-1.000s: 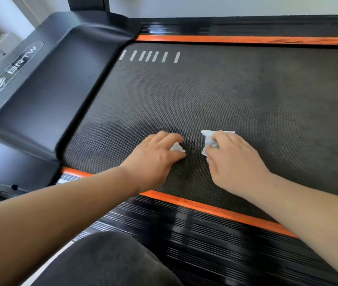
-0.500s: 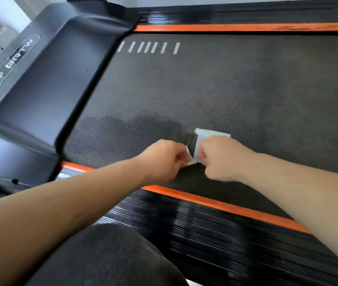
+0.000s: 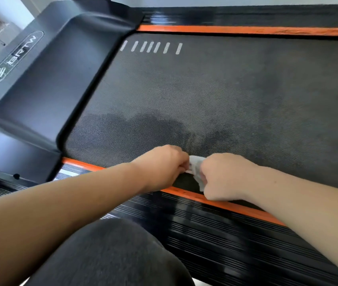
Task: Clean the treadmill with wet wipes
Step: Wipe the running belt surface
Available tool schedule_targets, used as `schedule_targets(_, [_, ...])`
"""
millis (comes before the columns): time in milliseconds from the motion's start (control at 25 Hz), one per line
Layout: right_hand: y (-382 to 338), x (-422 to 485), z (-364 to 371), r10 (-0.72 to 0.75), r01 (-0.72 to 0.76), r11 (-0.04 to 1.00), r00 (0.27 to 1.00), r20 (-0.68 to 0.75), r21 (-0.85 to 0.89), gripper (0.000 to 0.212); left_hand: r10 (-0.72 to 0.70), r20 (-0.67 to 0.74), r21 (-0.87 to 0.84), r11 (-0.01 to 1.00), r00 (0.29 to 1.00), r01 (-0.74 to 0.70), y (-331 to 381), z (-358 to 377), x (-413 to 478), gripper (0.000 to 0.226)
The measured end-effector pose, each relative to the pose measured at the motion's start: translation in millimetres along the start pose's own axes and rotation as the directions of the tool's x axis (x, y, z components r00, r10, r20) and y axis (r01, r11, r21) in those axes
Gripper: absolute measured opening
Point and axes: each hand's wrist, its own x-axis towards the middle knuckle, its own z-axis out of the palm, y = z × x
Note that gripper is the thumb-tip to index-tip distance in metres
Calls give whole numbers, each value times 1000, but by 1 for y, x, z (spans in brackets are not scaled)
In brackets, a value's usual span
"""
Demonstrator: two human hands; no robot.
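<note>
A dark textured treadmill belt [image 3: 225,96] fills the view, with a darker damp patch [image 3: 143,129] near its front edge. A crumpled white wet wipe [image 3: 196,168] sits between my two hands just above the belt's near edge. My left hand [image 3: 162,167] pinches the wipe's left end with curled fingers. My right hand [image 3: 223,176] grips the wipe's right side in a fist, and a bit of wipe hangs below it. Most of the wipe is hidden by my fingers.
An orange stripe [image 3: 225,205] borders the belt on the near side and another orange stripe [image 3: 246,30] on the far side. A ribbed black side rail [image 3: 225,244] lies below my arms. The grey motor cover [image 3: 46,83] is at left. My knee [image 3: 110,256] shows at the bottom.
My hands have come together and drawn back toward the belt's near edge. The wipe, flat under my right hand before, is now bunched up between both hands.
</note>
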Motion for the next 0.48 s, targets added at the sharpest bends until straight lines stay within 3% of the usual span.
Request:
schedule_targets(120, [3, -2, -5, -20, 19, 998, 1000, 20, 53, 12, -22, -125, -61, 998, 992, 15, -6, -4, -4, 13])
schedule_targets(200, [13, 3, -6, 40, -24, 979, 996, -74, 204, 12, -42, -127, -139, 990, 991, 24, -2, -7, -8, 11])
schedule_targets(360, [37, 16, 7, 208, -122, 932, 950, -231, 340, 12, -372, -54, -191, 915, 926, 356, -8, -21, 0, 30])
schedule_targets(480, [40, 23, 18, 211, -115, 928, 947, -244, 355, 24, -440, 13, -254, 867, 898, 428, -1, -21, 3, 32])
